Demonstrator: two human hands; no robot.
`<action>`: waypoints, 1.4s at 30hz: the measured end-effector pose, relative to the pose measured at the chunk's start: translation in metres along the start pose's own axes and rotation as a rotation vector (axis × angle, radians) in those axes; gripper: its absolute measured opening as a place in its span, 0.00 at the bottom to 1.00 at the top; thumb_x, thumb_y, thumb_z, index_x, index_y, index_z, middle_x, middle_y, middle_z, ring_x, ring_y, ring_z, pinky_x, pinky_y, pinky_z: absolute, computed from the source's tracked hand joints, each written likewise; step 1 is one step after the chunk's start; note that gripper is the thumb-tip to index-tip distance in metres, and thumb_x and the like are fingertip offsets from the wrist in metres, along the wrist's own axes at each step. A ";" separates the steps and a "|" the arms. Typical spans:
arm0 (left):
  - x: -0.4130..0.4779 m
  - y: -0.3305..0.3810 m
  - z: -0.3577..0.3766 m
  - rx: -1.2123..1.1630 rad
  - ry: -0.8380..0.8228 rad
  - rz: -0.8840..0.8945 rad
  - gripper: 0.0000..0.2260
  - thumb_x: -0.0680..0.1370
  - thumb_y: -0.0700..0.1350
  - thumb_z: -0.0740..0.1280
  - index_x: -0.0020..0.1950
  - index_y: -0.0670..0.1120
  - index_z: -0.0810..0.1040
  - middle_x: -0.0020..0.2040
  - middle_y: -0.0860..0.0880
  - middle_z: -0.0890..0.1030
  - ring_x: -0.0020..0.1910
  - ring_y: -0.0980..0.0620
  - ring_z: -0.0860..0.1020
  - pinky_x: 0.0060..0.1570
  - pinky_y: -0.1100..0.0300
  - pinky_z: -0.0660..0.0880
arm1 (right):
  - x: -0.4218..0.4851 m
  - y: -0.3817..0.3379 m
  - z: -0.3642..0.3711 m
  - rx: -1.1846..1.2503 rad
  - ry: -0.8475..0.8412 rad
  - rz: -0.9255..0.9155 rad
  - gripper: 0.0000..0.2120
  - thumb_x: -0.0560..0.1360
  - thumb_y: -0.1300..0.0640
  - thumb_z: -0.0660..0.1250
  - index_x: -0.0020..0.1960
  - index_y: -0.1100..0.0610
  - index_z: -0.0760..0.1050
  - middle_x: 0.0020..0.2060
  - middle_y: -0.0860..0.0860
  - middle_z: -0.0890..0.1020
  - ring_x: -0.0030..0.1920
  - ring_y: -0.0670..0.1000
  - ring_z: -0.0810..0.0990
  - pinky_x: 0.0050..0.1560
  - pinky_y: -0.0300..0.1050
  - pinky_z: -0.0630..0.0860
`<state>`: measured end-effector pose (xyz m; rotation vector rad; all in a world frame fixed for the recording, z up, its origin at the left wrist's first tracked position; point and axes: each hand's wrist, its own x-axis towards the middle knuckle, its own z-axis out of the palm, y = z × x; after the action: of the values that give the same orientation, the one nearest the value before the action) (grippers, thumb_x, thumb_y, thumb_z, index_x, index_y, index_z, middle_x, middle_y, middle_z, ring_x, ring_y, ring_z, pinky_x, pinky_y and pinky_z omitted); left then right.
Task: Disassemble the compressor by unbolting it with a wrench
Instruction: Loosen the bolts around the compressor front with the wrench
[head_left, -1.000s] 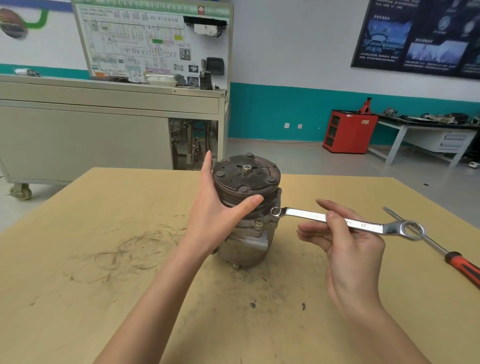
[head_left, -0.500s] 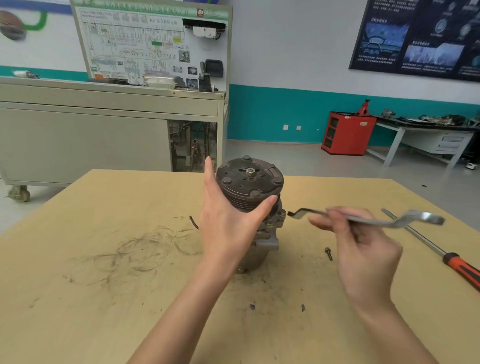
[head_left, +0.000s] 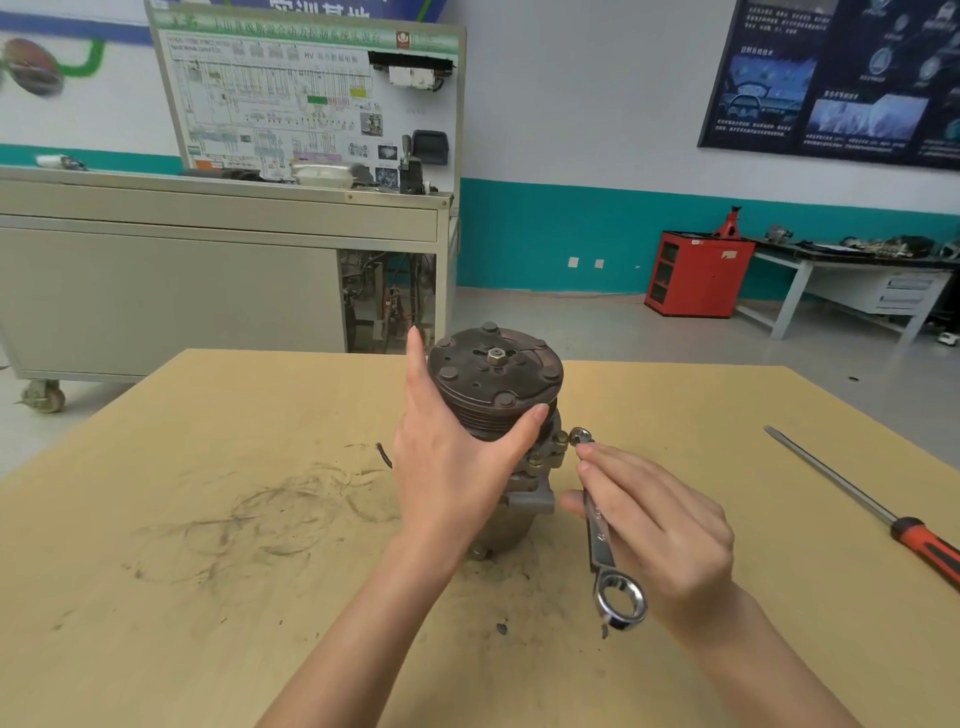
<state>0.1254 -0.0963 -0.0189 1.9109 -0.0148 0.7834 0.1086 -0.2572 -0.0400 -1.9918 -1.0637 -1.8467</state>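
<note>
left hand (head_left: 457, 457) cups the compressor (head_left: 498, 415); right hand (head_left: 654, 525) grips the wrench (head_left: 597, 530), its head nearing a side bolt (head_left: 560, 440). next, i'd say: seat it squarely, then turn.

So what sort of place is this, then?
Probably a vehicle-repair training workshop: a wiring-diagram teaching board on a wheeled cabinet, a red cabinet beside a cluttered workbench, and a compressor being worked on with a combination wrench.
</note>
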 end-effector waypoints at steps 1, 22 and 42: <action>0.000 0.000 0.000 0.003 -0.001 0.001 0.52 0.61 0.70 0.68 0.77 0.60 0.43 0.74 0.51 0.67 0.71 0.48 0.68 0.68 0.44 0.68 | 0.000 0.001 0.000 0.001 -0.002 -0.006 0.11 0.73 0.61 0.72 0.40 0.70 0.82 0.41 0.61 0.84 0.44 0.57 0.85 0.44 0.48 0.82; -0.001 0.002 -0.002 0.002 -0.003 0.021 0.53 0.63 0.68 0.69 0.79 0.56 0.43 0.76 0.52 0.65 0.72 0.49 0.68 0.68 0.43 0.68 | -0.009 -0.015 0.002 0.114 -0.025 0.156 0.10 0.76 0.62 0.67 0.44 0.70 0.82 0.48 0.61 0.83 0.52 0.57 0.83 0.54 0.47 0.79; -0.001 0.001 -0.001 -0.018 0.028 0.003 0.48 0.59 0.72 0.66 0.73 0.67 0.43 0.70 0.52 0.72 0.67 0.46 0.73 0.65 0.41 0.70 | 0.037 0.098 0.055 1.682 -0.364 1.464 0.04 0.74 0.63 0.57 0.48 0.60 0.67 0.35 0.56 0.82 0.27 0.49 0.78 0.29 0.38 0.75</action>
<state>0.1236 -0.0960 -0.0183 1.8834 -0.0069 0.8094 0.2112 -0.2801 0.0145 -1.1039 -0.4197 0.2977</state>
